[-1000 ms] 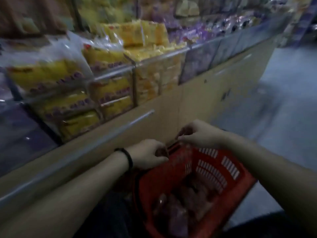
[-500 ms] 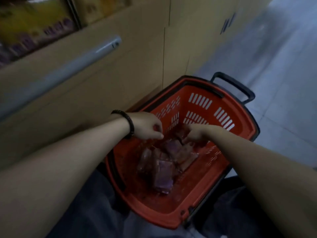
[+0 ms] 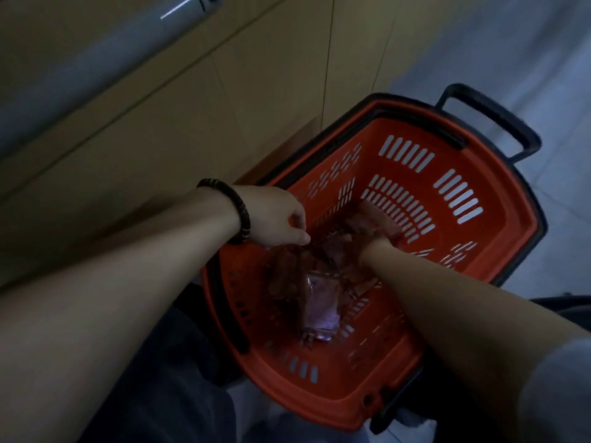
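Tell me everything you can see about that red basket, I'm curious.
The basket is orange-red plastic with slotted walls, a black rim and a black handle at its far end. It sits low beside a tan shelf base, holding several wrapped packets. The left hand and right hand reach inside among them.

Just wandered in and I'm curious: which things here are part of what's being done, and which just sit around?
In use: left hand and right hand, both reaching at the packets inside the red basket.
Idle: black pull handle, grey rail, tan shelf panel, floor.
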A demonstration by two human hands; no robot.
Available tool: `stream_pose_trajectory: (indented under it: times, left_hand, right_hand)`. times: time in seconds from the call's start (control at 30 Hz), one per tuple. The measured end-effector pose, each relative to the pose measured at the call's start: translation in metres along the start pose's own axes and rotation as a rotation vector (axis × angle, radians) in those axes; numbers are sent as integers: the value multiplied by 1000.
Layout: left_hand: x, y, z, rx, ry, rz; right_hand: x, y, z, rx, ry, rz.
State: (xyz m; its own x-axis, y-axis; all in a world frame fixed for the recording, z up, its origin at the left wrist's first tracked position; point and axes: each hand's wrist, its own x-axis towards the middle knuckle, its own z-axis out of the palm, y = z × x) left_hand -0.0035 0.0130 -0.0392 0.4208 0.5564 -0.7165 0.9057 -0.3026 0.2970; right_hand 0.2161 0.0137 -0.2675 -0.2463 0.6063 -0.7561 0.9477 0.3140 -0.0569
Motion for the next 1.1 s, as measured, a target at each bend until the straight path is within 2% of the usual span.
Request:
stream_pose_trajectory:
  times: [0.03,0.1,0.17,0.2,0.23,0.3,0.33,0.37,0.43,0.47,0.57,0.8,0.97,1.03,1.07,1.1]
  left_hand:
    - [1,0,0,-1,2,0]
    - [2,0,1,-6,7,2]
    - [1,1,1,-15,-2,-6]
    - [0,2,0,-20,-10,-13]
    - [-1,1,0,-24,-17,-20]
    - [-2,1,-1,-26,-28,-26]
    - [-2,1,-1,-25,-30,-25]
    - [-3,1,-1,-28,-33,-25]
    - [-3,1,1,-67,-37,-31]
    - [-3,0,1,-102,-35,-36]
    - [-5,0,4,-158,-35,-71]
    - [-11,5,9,-437,-35,-132]
    - [-16,4,8,-370,71,-80]
    - [-18,3,6,-388,34,-113]
    - [-20,3,5,-361,9,-123]
    - [-22,3,4,-311,-5,-131]
  right_hand:
    - [10,7,1,-8,67,-15]
    - [17,18,5,-50,68,-47]
    - [-5,10,3,52,37,-4]
    - [-13,7,4,100,100,15]
    - [-21,7,1,23,148,24]
    - [-20,15,-10,-34,74,54]
    - [-9,23,-13,-20,132,9]
    - [-2,32,-18,-128,141,-55]
    - [1,42,-36,-133,75,-81]
    - [-3,42,-51,20,63,-68]
    - [-47,32,-102,368,-134,-10]
    - [-104,8,-154,836,-218,-316]
    - [-115,0,-142,1112,-270,-451]
    - [-108,-1,-124,1344,-339,-378]
    - [-103,-6,-114,1459,-305,-269]
    - [-96,-12,-103,1464,-191,-146]
